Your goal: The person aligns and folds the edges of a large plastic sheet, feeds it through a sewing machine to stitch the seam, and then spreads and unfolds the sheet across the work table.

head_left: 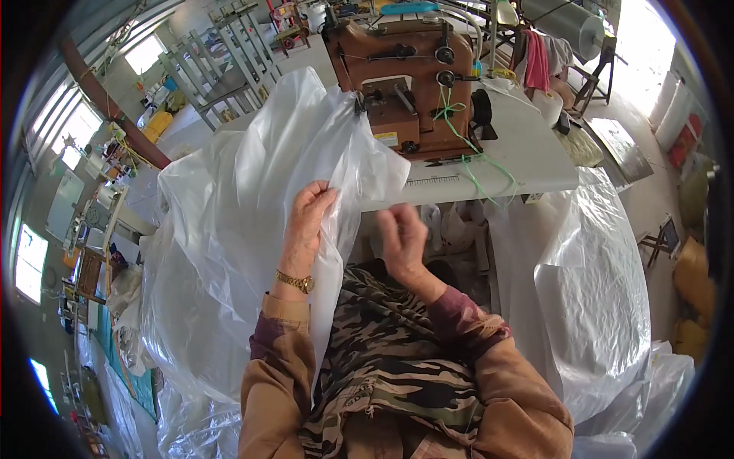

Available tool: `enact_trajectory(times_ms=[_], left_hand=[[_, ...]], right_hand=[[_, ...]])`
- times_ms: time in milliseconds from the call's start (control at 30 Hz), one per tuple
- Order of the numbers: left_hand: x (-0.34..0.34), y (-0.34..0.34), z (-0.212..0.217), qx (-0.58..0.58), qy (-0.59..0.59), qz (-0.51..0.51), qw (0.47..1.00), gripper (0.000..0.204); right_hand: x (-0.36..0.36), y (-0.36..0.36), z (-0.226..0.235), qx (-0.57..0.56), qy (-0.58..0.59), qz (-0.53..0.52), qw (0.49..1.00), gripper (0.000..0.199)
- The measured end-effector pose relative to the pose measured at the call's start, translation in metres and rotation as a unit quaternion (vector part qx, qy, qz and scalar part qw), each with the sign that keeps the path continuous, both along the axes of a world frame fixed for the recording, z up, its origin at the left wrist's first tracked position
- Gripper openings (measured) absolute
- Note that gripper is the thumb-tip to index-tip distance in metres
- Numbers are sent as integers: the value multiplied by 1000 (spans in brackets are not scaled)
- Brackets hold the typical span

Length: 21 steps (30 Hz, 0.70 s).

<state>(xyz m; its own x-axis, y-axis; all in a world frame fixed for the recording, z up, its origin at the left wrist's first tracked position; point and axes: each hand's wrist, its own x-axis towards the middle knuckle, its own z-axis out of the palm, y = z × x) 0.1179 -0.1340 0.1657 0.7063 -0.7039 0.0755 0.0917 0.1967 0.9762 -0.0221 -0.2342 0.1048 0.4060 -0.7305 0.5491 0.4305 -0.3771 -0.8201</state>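
Note:
My left hand [310, 218] pinches the edge of a large sheet of translucent plastic film [237, 176], which hangs in folds over the table's left side. A brown sewing machine [451, 99] stands on the table, and the film's upper part reaches under its head. My right hand [404, 241] is raised just right of the film, apart from it, in front of the table's edge. Its fingers are curled and somewhat blurred, so I cannot make out whether anything is in them. Green thread [449, 107] hangs from the machine down over the tabletop.
The grey-white tabletop [527, 145] ends in a front edge close to my hands. More plastic film [589, 306] drapes down at the right. Metal racks [218, 73] stand at the far left, and a large film roll [566, 30] is mounted at the back right.

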Motion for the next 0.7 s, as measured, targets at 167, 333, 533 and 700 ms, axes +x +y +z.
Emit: enact_trajectory(times_ms=[167, 333, 533, 700], left_hand=[[-3, -2, 1, -9, 11, 3, 1000, 10], [-11, -5, 6, -2, -17, 9, 1000, 12], [-24, -12, 11, 73, -199, 93, 973, 15], [-24, -13, 10, 79, -240, 104, 962, 17]], right_hand=[[16, -40, -13, -10, 19, -141, 990, 33], [33, -55, 2, 130, -28, 66, 989, 17], [39, -33, 33, -193, -5, -18, 981, 12], [40, -25, 45, -252, 33, 11, 967, 18]])
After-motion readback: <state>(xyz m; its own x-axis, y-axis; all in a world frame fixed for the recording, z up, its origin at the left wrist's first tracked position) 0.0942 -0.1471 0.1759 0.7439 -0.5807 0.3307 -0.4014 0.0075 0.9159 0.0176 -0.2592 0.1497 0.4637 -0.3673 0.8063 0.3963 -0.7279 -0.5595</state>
